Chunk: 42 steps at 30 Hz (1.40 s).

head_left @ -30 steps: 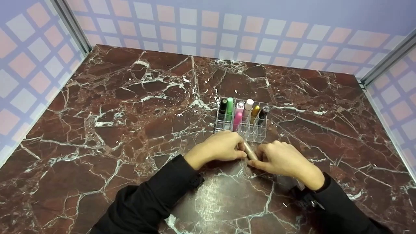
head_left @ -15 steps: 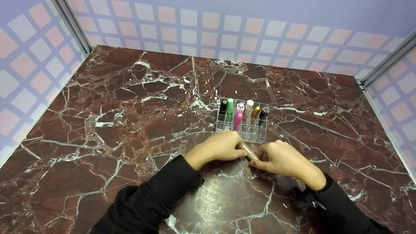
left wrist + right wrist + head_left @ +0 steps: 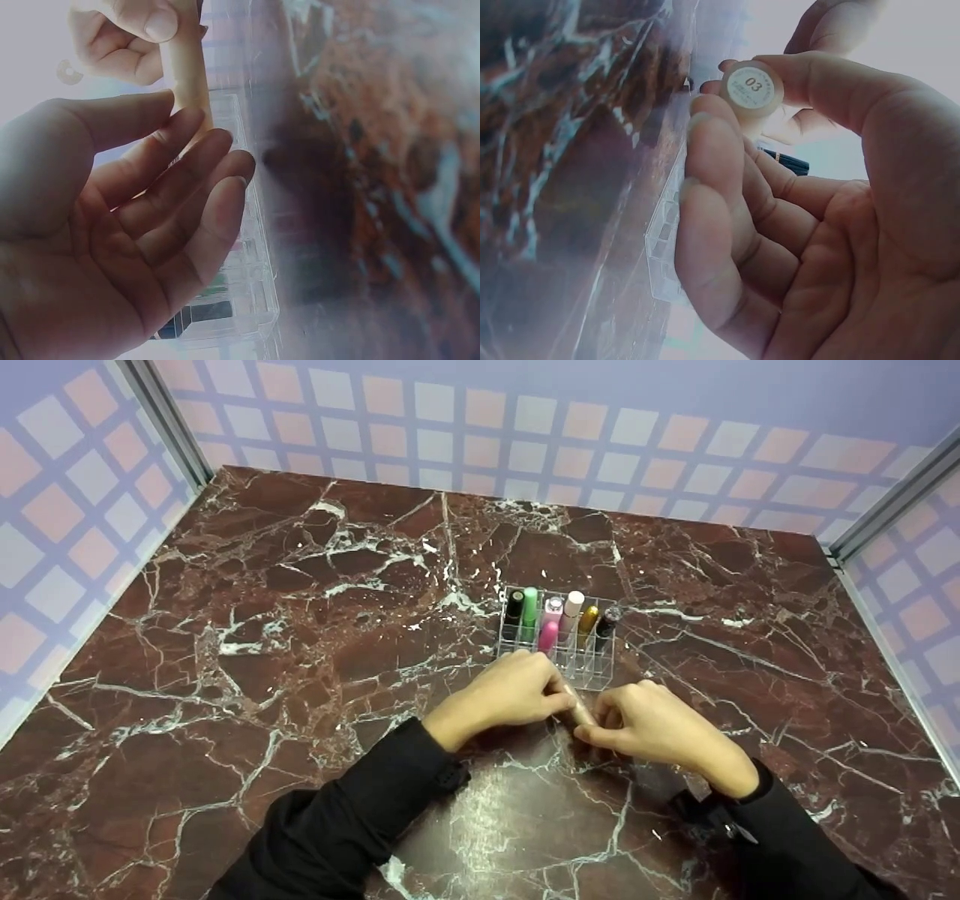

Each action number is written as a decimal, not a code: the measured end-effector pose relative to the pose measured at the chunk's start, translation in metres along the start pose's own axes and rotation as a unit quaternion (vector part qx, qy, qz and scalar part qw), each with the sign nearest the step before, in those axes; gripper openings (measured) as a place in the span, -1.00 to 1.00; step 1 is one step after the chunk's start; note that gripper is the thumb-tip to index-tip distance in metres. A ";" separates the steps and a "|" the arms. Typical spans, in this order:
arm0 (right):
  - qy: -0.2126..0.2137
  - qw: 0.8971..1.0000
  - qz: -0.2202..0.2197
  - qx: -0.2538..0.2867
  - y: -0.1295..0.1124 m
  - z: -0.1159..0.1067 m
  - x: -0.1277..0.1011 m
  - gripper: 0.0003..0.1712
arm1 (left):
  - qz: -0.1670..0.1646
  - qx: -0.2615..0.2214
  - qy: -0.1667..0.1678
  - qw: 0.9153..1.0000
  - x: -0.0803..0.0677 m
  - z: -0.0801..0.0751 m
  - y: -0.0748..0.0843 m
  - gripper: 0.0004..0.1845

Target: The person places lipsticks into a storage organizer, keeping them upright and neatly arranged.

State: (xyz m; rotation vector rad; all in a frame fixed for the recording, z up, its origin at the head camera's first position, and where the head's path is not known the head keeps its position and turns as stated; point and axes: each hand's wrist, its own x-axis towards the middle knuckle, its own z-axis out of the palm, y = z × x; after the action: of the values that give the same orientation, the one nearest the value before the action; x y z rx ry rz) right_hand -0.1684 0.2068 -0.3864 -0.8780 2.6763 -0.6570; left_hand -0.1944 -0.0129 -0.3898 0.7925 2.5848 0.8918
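Observation:
A slim beige cosmetic tube [image 3: 583, 712] slants between both hands, just in front of a clear organizer [image 3: 596, 681]. My left hand [image 3: 514, 690] pinches its upper end between thumb and fingertips. At the lower end, the thumb and index finger of my right hand [image 3: 660, 727] grip it. The left wrist view shows the beige barrel [image 3: 187, 67] running from the left fingertips up to the right thumb. In the right wrist view, a round label reading 03 [image 3: 751, 86] faces the camera on the tube's end, and the other right fingers are curled below it.
Upright in the organizer's back compartments stand a black tube [image 3: 514, 606], a green tube [image 3: 529, 606], a pink one [image 3: 549, 636], a white-capped one [image 3: 574, 604], a gold one [image 3: 588, 619] and a dark one [image 3: 607, 619]. Patterned panels [image 3: 480, 435] border the marbled table [image 3: 337, 622].
My left hand has shifted slightly up and to the right at the tube's upper end. The right hand keeps its grip almost in place. The organizer and its tubes stay put.

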 end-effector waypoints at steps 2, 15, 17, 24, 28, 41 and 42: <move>-0.001 1.000 -0.003 0.005 0.000 0.000 0.000 -0.76 | 0.007 -0.007 0.004 1.000 0.000 -0.001 0.000 -0.83; 0.028 0.999 0.010 0.023 -0.002 -0.006 -0.001 -0.69 | 0.038 -0.034 0.061 0.997 0.000 -0.007 0.000 -0.77; 0.037 0.999 0.014 0.027 -0.002 -0.007 -0.001 -0.70 | 0.039 -0.039 0.070 0.996 0.000 -0.008 0.000 -0.74; 0.053 0.996 0.028 0.060 -0.002 -0.008 0.000 -0.83 | 0.017 -0.073 0.096 0.993 0.001 -0.010 0.002 -0.67; 0.058 0.995 0.034 0.076 -0.002 -0.010 0.000 -0.84 | 0.021 -0.092 0.111 0.989 0.000 -0.010 0.002 -0.69; 0.085 0.992 0.039 0.087 -0.004 -0.009 0.001 -0.71 | -0.016 -0.154 0.123 0.980 0.001 -0.010 0.003 -0.70; 0.086 0.992 0.039 0.089 -0.004 -0.009 0.001 -0.70 | -0.018 -0.156 0.124 0.980 0.001 -0.010 0.003 -0.70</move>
State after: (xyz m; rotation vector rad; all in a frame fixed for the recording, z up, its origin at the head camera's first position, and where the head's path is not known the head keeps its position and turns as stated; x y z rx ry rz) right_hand -0.1703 0.2064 -0.3768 -0.6965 2.7290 -0.9762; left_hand -0.1979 -0.0154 -0.3801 0.5743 2.5546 1.4216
